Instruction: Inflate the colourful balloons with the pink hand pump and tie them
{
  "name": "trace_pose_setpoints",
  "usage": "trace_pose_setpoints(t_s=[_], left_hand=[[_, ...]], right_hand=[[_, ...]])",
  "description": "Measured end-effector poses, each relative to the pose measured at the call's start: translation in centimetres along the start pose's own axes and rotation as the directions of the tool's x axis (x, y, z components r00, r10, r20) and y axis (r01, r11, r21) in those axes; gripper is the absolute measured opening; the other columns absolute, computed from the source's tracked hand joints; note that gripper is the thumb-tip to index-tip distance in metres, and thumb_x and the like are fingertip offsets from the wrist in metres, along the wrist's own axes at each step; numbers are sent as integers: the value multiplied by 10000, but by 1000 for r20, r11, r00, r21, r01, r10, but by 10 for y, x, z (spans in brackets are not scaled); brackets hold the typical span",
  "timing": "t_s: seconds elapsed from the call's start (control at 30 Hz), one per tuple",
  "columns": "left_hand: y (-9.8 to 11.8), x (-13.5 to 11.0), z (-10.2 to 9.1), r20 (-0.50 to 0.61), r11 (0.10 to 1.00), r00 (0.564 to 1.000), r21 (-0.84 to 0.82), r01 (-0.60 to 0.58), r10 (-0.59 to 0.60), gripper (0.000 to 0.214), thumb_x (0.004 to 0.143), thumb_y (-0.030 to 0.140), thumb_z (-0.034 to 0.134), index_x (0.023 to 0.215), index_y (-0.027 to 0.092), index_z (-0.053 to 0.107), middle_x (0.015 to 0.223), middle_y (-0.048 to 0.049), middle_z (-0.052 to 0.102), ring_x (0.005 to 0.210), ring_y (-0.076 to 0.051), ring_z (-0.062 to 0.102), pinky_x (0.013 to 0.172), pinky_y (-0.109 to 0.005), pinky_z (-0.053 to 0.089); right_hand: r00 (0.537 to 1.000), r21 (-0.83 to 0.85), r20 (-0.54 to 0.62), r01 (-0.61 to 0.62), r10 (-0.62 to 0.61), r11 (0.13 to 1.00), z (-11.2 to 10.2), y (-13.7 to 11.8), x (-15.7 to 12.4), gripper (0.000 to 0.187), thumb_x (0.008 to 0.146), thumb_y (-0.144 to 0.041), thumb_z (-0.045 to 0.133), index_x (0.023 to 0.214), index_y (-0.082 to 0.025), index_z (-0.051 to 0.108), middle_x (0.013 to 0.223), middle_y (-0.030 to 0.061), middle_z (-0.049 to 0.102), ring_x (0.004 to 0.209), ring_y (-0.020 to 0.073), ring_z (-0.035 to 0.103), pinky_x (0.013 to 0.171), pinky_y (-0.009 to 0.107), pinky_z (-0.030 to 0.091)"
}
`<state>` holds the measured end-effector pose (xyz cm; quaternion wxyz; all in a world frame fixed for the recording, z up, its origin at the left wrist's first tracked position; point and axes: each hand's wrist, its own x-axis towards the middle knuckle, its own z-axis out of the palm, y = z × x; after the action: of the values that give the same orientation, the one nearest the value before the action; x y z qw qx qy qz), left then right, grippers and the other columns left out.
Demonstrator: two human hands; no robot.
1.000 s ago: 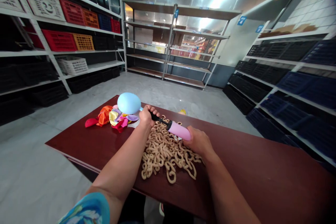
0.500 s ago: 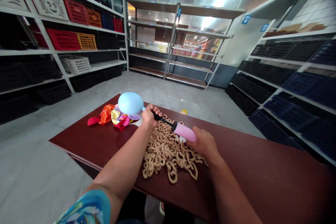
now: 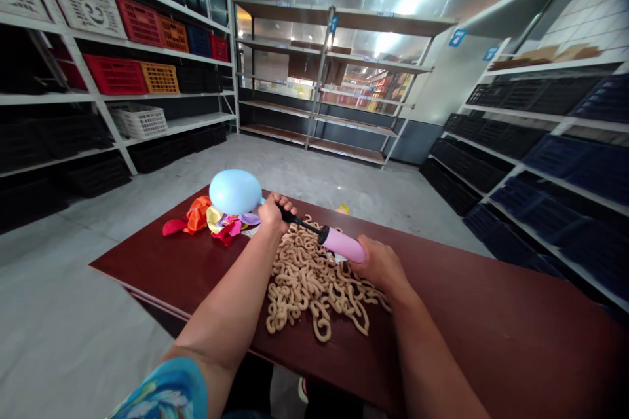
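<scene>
A pink and black balloon pump (image 3: 344, 245) is stretched between my two hands, its black rod partly drawn out. My left hand (image 3: 275, 212) is closed around the pump's black end, where the neck of the inflated light blue balloon (image 3: 236, 192) sits. My right hand (image 3: 379, 263) grips the pink barrel at its near end. Below the pump lies a heap of beige, curly, rope-like pieces (image 3: 304, 281). Left of it, under the blue balloon, rests a pile of flat balloons (image 3: 198, 215) in orange, red, yellow, pink and purple.
The dark red table (image 3: 472, 301) carries everything. Shelves on the left hold red (image 3: 116, 74), yellow and white crates; the right rack holds black and dark blue crates (image 3: 565, 160). A metal shelf unit (image 3: 322, 78) stands at the back. Something yellow (image 3: 343, 209) shows beyond the table's far edge.
My left hand has moved left and slightly away from my right hand, drawing the pump's rod further out. The blue balloon has shifted left with it and looks slightly larger.
</scene>
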<state>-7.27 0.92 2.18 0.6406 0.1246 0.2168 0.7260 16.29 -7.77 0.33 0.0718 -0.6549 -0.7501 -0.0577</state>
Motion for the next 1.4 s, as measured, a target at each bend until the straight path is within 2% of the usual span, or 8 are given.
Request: trace_pose_setpoints(t_s=[0.13,0.23,0.5,0.7,0.87,1.03,1.2,1.4], left_hand=[[6,5,-4,-23,1000,1000,-21,-17,16,175,681,74,367,613,192,257,490,55,255,373,-76,305,399,-209,262],[2,4,-4,-7,1000,1000,-25,-15,15,181,677,76,369,606,192,249,490,53,245,374,-76,300,398,-212,260],[-13,-7,3,64,998,997,-28,55,-53,196,666,87,391,603,189,236,497,51,242,378,-72,291,398,-211,250],[-26,-16,6,121,997,990,11,74,-75,197,663,98,414,606,190,249,496,50,271,381,-71,299,395,-209,266],[-20,-11,5,62,997,995,20,71,-72,184,669,94,401,606,191,257,495,51,276,374,-74,304,393,-214,272],[1,2,-1,-4,1000,1000,1,9,-9,167,684,91,380,615,191,266,494,57,260,373,-74,304,396,-212,271],[9,7,-5,-19,1000,1000,-6,-19,19,162,686,87,372,618,191,267,496,58,257,378,-73,311,401,-209,270],[1,1,-2,24,1000,1000,-10,11,-11,179,666,84,379,604,188,246,492,54,240,377,-72,294,392,-207,245]], right_hand=[[999,-20,32,-14,15,1000,-7,18,-3,236,652,-370,608,817,-224,523,810,12,604,760,167,520,599,262,221],[999,-25,22,-35,35,999,-8,21,-6,254,652,-357,607,847,-225,512,834,10,604,749,158,523,584,256,214],[994,-81,-104,11,-20,997,2,-6,-5,262,664,-394,592,809,-210,473,782,22,589,704,166,518,568,269,216],[978,-51,-203,33,-42,998,11,-25,-4,261,713,-416,551,831,-195,480,771,46,586,726,178,516,615,277,254],[993,1,-116,19,-18,1000,6,-28,-3,261,729,-416,540,866,-199,496,807,43,598,728,167,524,600,269,248],[1000,-2,21,-16,16,1000,-6,-5,-2,239,686,-375,591,843,-209,521,822,32,609,757,174,531,603,269,240],[1000,-8,23,-11,12,1000,-10,17,-5,210,667,-318,599,834,-219,518,854,16,615,797,176,531,643,269,252],[999,-45,1,-46,46,998,-3,2,-6,280,666,-381,608,855,-212,489,830,31,598,732,167,539,568,258,233]])
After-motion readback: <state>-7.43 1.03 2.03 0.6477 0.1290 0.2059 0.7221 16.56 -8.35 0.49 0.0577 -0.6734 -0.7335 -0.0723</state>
